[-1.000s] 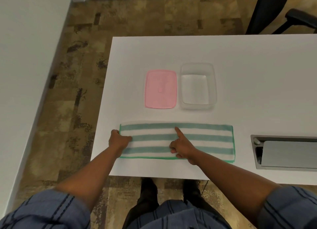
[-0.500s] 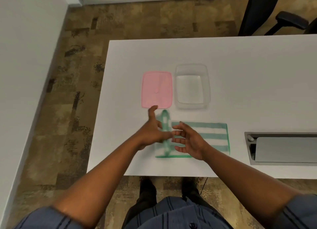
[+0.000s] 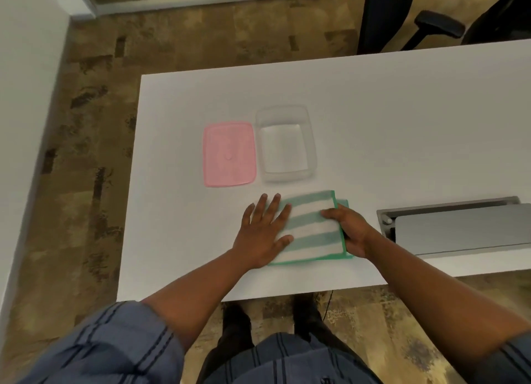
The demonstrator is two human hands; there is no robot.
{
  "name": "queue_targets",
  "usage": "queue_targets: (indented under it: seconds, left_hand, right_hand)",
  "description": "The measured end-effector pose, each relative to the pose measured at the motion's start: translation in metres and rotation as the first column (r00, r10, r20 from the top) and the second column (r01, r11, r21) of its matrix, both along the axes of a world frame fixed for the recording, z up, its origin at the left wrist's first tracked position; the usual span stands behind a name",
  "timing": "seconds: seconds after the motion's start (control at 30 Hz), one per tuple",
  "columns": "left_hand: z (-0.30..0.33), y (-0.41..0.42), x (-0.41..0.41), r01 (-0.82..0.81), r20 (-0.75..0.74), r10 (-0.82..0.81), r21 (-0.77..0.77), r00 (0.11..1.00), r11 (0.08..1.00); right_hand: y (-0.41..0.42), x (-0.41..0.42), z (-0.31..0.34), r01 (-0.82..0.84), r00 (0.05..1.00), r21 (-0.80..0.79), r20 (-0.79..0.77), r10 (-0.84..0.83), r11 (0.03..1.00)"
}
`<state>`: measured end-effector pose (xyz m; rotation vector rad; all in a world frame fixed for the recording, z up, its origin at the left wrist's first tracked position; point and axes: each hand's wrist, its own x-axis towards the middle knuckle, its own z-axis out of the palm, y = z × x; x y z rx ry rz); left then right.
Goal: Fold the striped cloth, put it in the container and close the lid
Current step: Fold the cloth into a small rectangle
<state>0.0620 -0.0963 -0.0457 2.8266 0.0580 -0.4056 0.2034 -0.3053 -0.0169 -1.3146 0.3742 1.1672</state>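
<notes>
Step in hand: folding. The cloth [image 3: 311, 228] lies on the table [image 3: 373, 119] doubled over into a rough square, just on the near side of the container [image 3: 286, 143], not touching it. Top layer sits a bit skewed w/ a strip of the lower layer's green edge showing past it on the side away from the lid.

Left hand [image 3: 264, 234] is spread flat, palm down, fingers apart, pressing the cloth's folded side; it grips nothing. Right hand [image 3: 349, 231] is curled over the cloth's open edge, fingers on top & prob. the thumb tucked under the layers, though that part is hidden, so I can't tell if it truly pinches.

Container is clear, empty, open-topped. The pink lid [image 3: 229, 153] lies flat just beside it, on the container's left, a narrow gap between.

Judgement: approx. one fold done; the cloth as it lies looks wider than the container's floor, so another fold is likely needed. Next move calls for squaring the edges first, then folding across again, lifting the bundle w/o letting it spring open, dropping it in. Lid last.
</notes>
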Motion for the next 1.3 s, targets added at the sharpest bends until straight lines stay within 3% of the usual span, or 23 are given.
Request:
queue_targets:
  seconds: [0.13,0.63,0.8,1.07,1.23,1.3]
  left_hand:
    - [-0.026,-0.014,0.005,0.073,-0.044,-0.069,0.099,0.997,0.992]
    - [-0.044,-0.022,0.018,0.142,0.003,-0.143,0.105,0.990,0.984]
    - [-0.048,-0.022,0.018,0.150,0.036,-0.153,0.084,0.988,0.985]
    - [-0.053,-0.023,0.022,0.203,0.018,-0.204,0.067,0.979,0.977]
    - [-0.052,-0.024,0.022,0.195,-0.015,-0.195,0.078,0.981,0.978]
    - [-0.052,-0.025,0.023,0.190,-0.022,-0.189,0.083,0.982,0.978]
  right_hand:
    - [-0.020,0.014,-0.017,0.048,0.998,-0.192,0.036,-0.042,0.980]
    - [-0.036,0.019,-0.042,0.036,0.929,-0.491,0.337,0.152,0.870]
    - [-0.034,0.006,-0.043,0.157,0.901,-0.476,0.428,0.072,0.865]
    - [-0.036,0.006,-0.045,0.237,0.937,-0.485,0.341,-0.067,0.842]
    - [-0.038,0.002,-0.047,0.185,0.880,-0.614,0.451,0.148,0.767]
    - [-0.040,-0.007,-0.048,0.238,0.685,-0.707,0.609,0.401,0.666]
